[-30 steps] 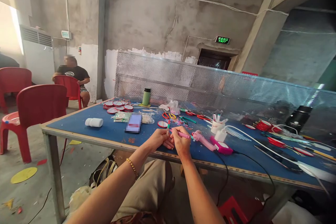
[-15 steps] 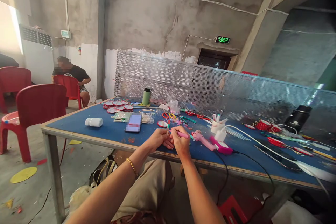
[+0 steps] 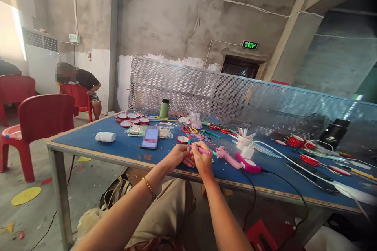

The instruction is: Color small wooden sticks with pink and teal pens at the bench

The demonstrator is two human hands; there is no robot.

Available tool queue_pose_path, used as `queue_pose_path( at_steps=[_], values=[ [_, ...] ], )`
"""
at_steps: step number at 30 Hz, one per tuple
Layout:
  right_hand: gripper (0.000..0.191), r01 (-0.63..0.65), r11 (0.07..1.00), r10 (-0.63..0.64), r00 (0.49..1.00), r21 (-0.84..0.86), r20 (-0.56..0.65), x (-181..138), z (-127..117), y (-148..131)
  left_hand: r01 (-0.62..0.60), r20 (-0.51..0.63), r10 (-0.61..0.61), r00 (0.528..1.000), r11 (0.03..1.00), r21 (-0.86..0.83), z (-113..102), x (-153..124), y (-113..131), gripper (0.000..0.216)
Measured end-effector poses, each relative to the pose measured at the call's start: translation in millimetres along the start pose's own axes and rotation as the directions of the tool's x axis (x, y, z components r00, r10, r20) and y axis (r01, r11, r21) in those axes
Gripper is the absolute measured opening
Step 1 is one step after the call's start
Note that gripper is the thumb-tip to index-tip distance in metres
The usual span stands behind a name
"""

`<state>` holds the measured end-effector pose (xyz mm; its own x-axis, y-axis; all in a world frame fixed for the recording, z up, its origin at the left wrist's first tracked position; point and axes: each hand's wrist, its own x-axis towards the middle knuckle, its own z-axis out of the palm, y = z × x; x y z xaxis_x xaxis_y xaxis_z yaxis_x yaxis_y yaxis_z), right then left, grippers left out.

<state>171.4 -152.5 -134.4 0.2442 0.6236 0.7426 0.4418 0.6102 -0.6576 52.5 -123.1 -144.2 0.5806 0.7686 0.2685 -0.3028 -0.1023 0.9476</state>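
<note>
At the table's near edge my left hand point(image 3: 178, 156) is closed, pinching a thin upright stick point(image 3: 189, 140) with coloured bands, red and green among them. My right hand point(image 3: 203, 160) is closed round a pink marker pen point(image 3: 204, 150), whose thick end sticks out to the right. The pen's other end meets the stick area between my fingers; its exact contact is hidden. Just beyond my hands lies a small round drum point(image 3: 182, 139) with a white face and red rim. A pink glue gun point(image 3: 227, 157) rests right of my right hand.
On the blue table point(image 3: 79, 141) lie a white bottle point(image 3: 105, 137), a phone point(image 3: 150, 138), several red-rimmed drums point(image 3: 132, 116), a white pen cup point(image 3: 243, 142) and a magenta device point(image 3: 249, 163) with a black cord. A green flask point(image 3: 164, 108) stands behind. A perforated metal screen point(image 3: 182, 82) borders the back.
My right hand and the pink marker pen have shifted very slightly; both hands keep their hold. The seated person in the background has leaned further down to the left.
</note>
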Motion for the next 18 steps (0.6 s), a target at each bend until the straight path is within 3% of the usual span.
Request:
queue_pose_path(
  at_steps=[4,10,18],
  values=[
    [0.021,-0.012,1.000,0.013,0.998,0.019,-0.055,-0.7,0.2,0.0,-0.001,0.008,0.001,1.000,1.000,-0.005,-0.5,0.3,-0.9,0.041],
    [0.022,0.015,1.000,-0.015,1.000,0.010,-0.001,0.0,0.3,0.9,-0.006,-0.001,0.006,1.000,1.000,0.008,0.6,-0.2,-0.8,0.042],
    [0.022,-0.052,0.993,0.059,0.996,0.101,-0.066,-1.2,-0.1,-5.4,-0.005,0.020,0.005,1.000,1.000,0.003,-1.0,-0.8,0.1,0.042]
  ],
)
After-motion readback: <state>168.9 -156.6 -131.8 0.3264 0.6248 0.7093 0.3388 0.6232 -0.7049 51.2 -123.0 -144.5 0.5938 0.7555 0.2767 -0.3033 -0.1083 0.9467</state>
